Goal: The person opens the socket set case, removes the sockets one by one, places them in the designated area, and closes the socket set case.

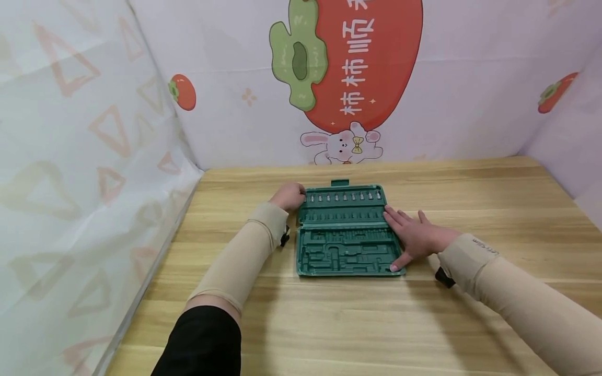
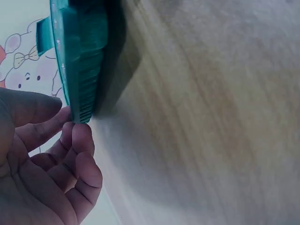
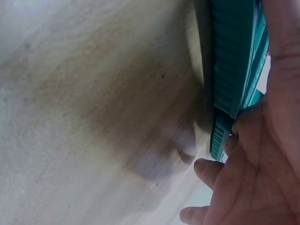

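The green case (image 1: 355,260) lies unfolded on the wooden table (image 1: 352,326), one half toward the person and the other beyond it. This layout probably leaves both halves reachable from above. The near half is moulded with shaped recesses, presumably cut to hold each part in a set position. In the far half of the case, small metal bits (image 1: 345,197) form a row, apparently seated in slots that keep them spaced and in order. A latch tab (image 1: 340,183) projects from the case's far edge.

At the far left corner of the case is the left hand (image 1: 289,197). Its fingers are bent and touch the rim; whether they pinch the rim or a bit cannot be told. At the right edge of the case, the right hand (image 1: 416,235) is spread and grasps nothing: the thumb rests on the near right corner, the other fingers reach along the far half. This contact likely braces the case against sliding while the left fingers work at the opposite side.

Behind the case hangs a white cloth (image 1: 235,125) printed with a rabbit (image 1: 343,143).
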`<state>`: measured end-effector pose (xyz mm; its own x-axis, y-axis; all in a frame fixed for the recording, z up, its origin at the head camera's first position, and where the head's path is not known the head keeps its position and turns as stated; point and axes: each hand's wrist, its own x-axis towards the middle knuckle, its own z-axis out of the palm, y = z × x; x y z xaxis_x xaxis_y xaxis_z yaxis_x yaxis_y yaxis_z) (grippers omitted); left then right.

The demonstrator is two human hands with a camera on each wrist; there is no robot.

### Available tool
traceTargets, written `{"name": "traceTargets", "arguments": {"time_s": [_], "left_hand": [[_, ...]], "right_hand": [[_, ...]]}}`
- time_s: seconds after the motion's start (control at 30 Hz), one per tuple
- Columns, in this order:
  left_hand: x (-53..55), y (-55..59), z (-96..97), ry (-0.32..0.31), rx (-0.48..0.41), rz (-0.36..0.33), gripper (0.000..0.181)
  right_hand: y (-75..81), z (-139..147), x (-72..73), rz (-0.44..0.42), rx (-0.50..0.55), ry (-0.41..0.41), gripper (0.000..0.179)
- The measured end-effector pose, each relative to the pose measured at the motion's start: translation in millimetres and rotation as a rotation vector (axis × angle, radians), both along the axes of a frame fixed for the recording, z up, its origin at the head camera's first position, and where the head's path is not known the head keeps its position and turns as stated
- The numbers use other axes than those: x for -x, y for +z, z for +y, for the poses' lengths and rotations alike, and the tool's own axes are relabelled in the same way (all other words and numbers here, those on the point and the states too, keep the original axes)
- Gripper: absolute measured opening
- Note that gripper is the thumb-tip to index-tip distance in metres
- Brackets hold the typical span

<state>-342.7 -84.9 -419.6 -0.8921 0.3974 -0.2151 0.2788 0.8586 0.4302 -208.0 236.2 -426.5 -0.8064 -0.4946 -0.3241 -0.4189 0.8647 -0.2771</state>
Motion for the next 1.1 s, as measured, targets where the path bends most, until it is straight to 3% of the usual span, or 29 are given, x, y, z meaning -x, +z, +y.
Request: {"name": "traceTargets", "arguments": {"time_s": [0.33, 0.6, 0.7, 0.8, 0.97, 1.1], "left_hand": [[4.1, -9.3, 24.3, -0.007, 0.054, 0.002, 0.035], [5.0, -0.2, 32.7, -0.06, 0.147, 0.031, 0.022], [4.9, 1.5, 32.5, -0.034, 0.158, 0.05, 0.026], [4.6, 1.8, 32.7, -0.01, 0.145, 0.085, 0.037], [6.1, -0.9, 36.0, 0.018, 0.022, 0.127, 0.02], [8.2, -5.1, 37.2, 0.089, -0.084, 0.12, 0.014]], "right_hand": [[-3.1, 16.3, 0.7, 0.017, -0.007, -0.023, 0.139], [1.1, 18.1, 4.2, 0.034, -0.008, -0.019, 0.137], [4.6, 15.4, 4.5, 0.026, -0.019, -0.019, 0.137], [7.2, 12.9, 5.0, 0.017, -0.024, -0.02, 0.137], [8.4, 14.2, 6.8, 0.019, -0.039, -0.035, 0.137], [6.9, 19.4, 6.7, 0.006, -0.03, -0.041, 0.136]]}}
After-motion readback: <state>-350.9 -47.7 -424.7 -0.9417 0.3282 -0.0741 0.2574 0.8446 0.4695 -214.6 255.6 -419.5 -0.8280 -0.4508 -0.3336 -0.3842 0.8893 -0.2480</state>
